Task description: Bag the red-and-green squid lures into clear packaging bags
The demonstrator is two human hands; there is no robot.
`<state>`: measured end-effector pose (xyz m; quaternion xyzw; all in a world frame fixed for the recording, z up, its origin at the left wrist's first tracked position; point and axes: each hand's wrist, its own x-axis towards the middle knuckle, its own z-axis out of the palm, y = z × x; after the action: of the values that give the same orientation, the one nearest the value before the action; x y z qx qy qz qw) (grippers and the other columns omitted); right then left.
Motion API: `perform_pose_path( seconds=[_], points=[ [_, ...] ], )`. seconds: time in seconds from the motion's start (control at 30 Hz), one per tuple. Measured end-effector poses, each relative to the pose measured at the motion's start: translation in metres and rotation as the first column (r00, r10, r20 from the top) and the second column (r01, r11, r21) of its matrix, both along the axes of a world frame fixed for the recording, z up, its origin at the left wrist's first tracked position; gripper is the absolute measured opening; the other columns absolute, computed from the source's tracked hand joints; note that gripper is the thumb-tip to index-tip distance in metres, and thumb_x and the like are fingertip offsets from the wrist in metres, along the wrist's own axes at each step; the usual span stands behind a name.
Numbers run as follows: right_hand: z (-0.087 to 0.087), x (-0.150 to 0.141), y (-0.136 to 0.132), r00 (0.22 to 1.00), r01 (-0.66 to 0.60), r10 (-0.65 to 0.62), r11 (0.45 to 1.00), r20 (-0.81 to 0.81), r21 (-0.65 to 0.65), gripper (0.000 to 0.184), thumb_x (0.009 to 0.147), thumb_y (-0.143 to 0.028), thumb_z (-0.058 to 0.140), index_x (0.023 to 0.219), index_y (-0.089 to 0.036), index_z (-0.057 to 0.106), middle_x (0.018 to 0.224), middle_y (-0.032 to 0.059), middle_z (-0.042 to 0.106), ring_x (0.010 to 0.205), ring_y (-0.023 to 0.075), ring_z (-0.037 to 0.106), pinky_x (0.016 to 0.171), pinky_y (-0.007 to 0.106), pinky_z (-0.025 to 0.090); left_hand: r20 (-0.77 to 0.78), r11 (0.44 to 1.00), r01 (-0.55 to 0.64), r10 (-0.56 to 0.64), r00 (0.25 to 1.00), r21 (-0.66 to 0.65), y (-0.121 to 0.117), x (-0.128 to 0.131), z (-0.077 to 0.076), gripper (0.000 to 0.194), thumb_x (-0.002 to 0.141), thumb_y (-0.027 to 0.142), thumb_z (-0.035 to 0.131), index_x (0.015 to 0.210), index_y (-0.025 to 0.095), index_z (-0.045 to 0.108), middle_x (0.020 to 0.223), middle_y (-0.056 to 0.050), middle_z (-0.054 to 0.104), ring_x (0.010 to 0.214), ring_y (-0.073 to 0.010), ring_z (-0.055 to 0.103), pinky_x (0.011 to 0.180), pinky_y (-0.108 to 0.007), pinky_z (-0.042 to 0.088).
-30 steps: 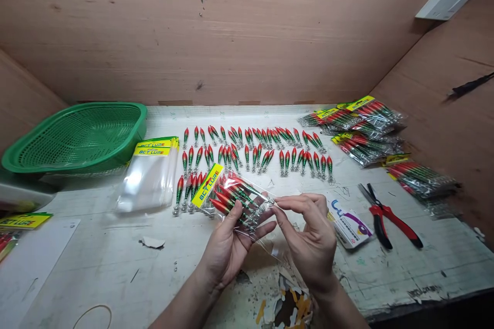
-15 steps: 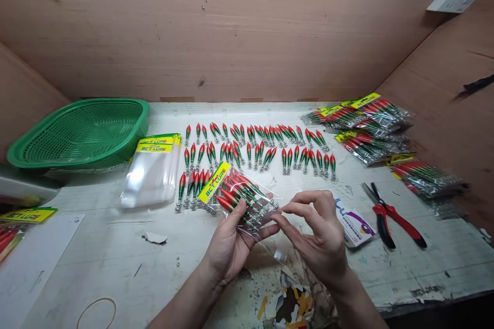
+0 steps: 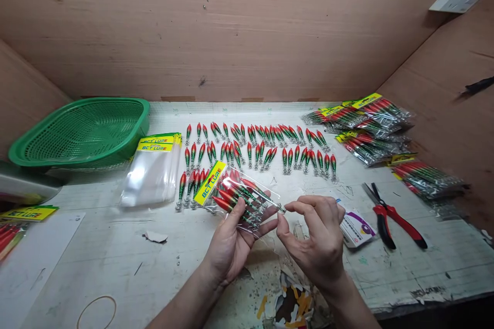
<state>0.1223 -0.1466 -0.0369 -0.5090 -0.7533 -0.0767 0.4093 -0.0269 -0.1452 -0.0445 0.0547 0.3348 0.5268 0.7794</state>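
My left hand (image 3: pixel 231 244) is closed on a clear plastic bag (image 3: pixel 221 214) with a yellow BCT LURE header, its thumb on top and its fingers underneath. Several red-and-green squid jigs (image 3: pixel 231 196) lie inside, hooks towards the right. One jig's hook crown (image 3: pixel 282 209) reaches to the bag's right end. There my right hand (image 3: pixel 318 236) has thumb and forefinger around that crown in a loose pinch; the exact contact is small and hard to see. Behind the bag, loose squid jigs (image 3: pixel 297 156) lie in rows on the white table (image 3: pixel 216 288).
At left are a green basket (image 3: pixel 77 131) and a stack of header bags (image 3: pixel 152 175). Filled bags (image 3: pixel 370 123) are piled at right. Red-handled pliers (image 3: pixel 393 216) lie by a printed card (image 3: pixel 357 229). A rubber band (image 3: pixel 115 308) lies near the front.
The bag has shifted slightly left in my left hand. My right hand has moved a little lower, and one jig's hooks now show farther right, at its fingertips.
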Motion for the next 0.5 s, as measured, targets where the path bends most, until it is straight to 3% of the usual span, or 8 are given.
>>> perform_pose_path(
  seconds=[0.23, 0.33, 0.5],
  points=[
    [0.0017, 0.0020, -0.0034, 0.993, -0.041, 0.028, 0.993, -0.115, -0.114, 0.008, 0.083, -0.016, 0.063, 0.090, -0.020, 0.063, 0.075, 0.0010, 0.052, 0.074, 0.0167, 0.047, 0.069, 0.034, 0.033, 0.031, 1.000, 0.024, -0.024, 0.999, 0.008, -0.0016, 0.0005, -0.0035, 0.037, 0.093, 0.028, 0.050, 0.127, 0.014, 0.051, 0.113, -0.014, 0.070, 0.098, -0.0258, 0.069, 0.095, -0.050, 0.050],
    [0.0029, 0.0006, -0.0018, 0.989, -0.051, 0.035, 0.993, -0.144, -0.111, 0.008, 0.084, -0.015, 0.063, 0.090, -0.020, 0.065, 0.073, 0.0003, 0.052, 0.072, 0.0157, 0.046, 0.068, 0.033, 0.033, 0.051, 0.999, 0.034, -0.034, 0.998, 0.014, -0.0014, 0.0005, -0.0047, 0.040, 0.093, 0.030, 0.049, 0.128, 0.011, 0.049, 0.115, -0.016, 0.069, 0.101, -0.0265, 0.067, 0.097, -0.050, 0.049],
    [0.0043, -0.0028, -0.0019, 0.987, -0.056, 0.040, 0.993, -0.154, -0.102, 0.007, 0.083, -0.016, 0.064, 0.089, -0.019, 0.066, 0.070, -0.0004, 0.050, 0.071, 0.0154, 0.045, 0.068, 0.033, 0.033, 0.044, 1.000, 0.002, -0.003, 0.999, 0.028, -0.0010, -0.0002, -0.0037, 0.047, 0.094, 0.030, 0.046, 0.139, 0.018, 0.038, 0.112, -0.014, 0.070, 0.102, -0.0259, 0.067, 0.097, -0.051, 0.047]
  ],
)
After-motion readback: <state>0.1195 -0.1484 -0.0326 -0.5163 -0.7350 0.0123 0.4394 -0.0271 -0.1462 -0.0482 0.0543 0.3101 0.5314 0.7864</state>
